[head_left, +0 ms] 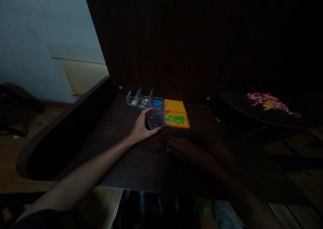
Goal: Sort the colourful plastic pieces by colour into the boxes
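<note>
My left hand (141, 127) grips a small clear plastic box (156, 120) by its left side, thumb along the near edge. A few dark red bits lie inside the box, and its clear lid is raised. My right hand (182, 148) rests low over the desk in shadow, fingers curled together; whatever they may hold is hidden. Left of its fingertips, faint reddish bits (154, 146) are scattered on the dark desk. Just beyond the held box lies an open yellow case (187, 119) with many green pieces (178, 118) inside.
Along the back stand three open clear boxes with yellow pieces (133, 101), whitish pieces (144, 102) and blue pieces (157, 103). A pile of multicoloured beads (268, 101) sits on a dark surface at right. A raised side panel (63, 128) bounds the dark wooden desk (121, 170) at left.
</note>
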The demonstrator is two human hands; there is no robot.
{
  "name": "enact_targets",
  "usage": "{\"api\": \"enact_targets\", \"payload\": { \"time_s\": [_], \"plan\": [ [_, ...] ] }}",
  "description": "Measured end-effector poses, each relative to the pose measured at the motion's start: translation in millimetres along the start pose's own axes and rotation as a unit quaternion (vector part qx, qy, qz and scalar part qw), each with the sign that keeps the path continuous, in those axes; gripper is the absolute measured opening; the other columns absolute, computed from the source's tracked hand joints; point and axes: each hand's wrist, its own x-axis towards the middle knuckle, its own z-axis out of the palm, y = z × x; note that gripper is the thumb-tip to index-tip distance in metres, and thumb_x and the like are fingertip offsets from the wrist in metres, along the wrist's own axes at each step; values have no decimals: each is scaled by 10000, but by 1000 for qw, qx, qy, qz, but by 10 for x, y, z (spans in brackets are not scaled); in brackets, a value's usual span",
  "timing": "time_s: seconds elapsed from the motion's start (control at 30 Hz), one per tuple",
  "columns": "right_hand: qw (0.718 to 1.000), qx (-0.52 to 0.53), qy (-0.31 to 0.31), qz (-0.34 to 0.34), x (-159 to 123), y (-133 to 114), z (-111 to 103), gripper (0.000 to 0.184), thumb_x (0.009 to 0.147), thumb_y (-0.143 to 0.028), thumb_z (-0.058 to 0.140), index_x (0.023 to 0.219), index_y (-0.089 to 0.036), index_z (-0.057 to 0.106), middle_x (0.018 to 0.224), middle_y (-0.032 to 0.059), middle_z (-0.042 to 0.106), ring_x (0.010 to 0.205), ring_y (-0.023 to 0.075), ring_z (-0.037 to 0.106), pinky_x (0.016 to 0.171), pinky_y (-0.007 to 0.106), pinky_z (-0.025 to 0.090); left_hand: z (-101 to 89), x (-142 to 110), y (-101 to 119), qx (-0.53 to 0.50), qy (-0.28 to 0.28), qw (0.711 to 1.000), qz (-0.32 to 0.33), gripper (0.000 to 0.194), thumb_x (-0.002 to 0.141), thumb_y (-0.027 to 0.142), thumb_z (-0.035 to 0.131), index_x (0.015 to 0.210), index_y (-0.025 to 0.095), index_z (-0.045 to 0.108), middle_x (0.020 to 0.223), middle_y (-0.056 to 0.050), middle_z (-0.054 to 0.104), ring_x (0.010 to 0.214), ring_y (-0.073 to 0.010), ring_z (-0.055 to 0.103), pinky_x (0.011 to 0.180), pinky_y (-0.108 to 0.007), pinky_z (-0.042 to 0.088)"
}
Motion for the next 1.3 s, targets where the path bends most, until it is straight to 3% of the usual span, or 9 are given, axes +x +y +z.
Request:
{"api": "enact_targets", "payload": {
  "time_s": [0.2, 0.4, 0.83, 1.1, 1.3],
  "plan": [
    [998, 54, -7, 31, -15, 2, -99, 118, 949, -191, 439, 918, -172, 551, 949, 66, 637, 799, 153, 596, 722, 262, 440, -16, -2, 2, 4, -5, 1000, -8, 808, 673, 338, 794, 1346, 199, 368, 1343, -135, 511, 1089, -243, 624, 949, -436, 550],
    [994, 65, -21, 88, -16, 50, -164, 54, 846, -140, 531, 825, -180, 500, 823, 32, 599, 719, 139, 555, 645, 238, 392, -3, -6, -5, -1, -7, 1000, -10, 816, 663, 338, 798, 1347, 205, 373, 1333, -135, 518, 1088, -253, 624, 951, -458, 546],
    [991, 59, 60, 101, 38, 186, -26, 108, 768, -146, 589, 768, -189, 490, 730, -17, 564, 702, 127, 516, 643, 224, 347, -4, -1, 25, -1, -12, 1000, -3, 810, 663, 349, 798, 1343, 204, 383, 1326, -135, 523, 1067, -250, 633, 928, -444, 557],
    [966, 192, 130, 116, 133, 262, -250, 64, 728, -205, 562, 708, -183, 505, 568, -61, 486, 509, 85, 423, 498, 193, 310, 25, -21, 36, -20, -18, 999, 18, 811, 669, 348, 794, 1346, 203, 371, 1331, -136, 510, 1103, -260, 616, 924, -450, 560],
    [976, 136, 151, 77, 448, 217, -479, 49, 713, -182, 572, 714, -168, 525, 593, -54, 498, 536, 84, 433, 519, 188, 318, 36, -47, 75, -23, -29, 999, 15, 821, 667, 349, 801, 1348, 209, 365, 1329, -135, 510, 1055, -249, 638, 913, -443, 567]
  ]
}}
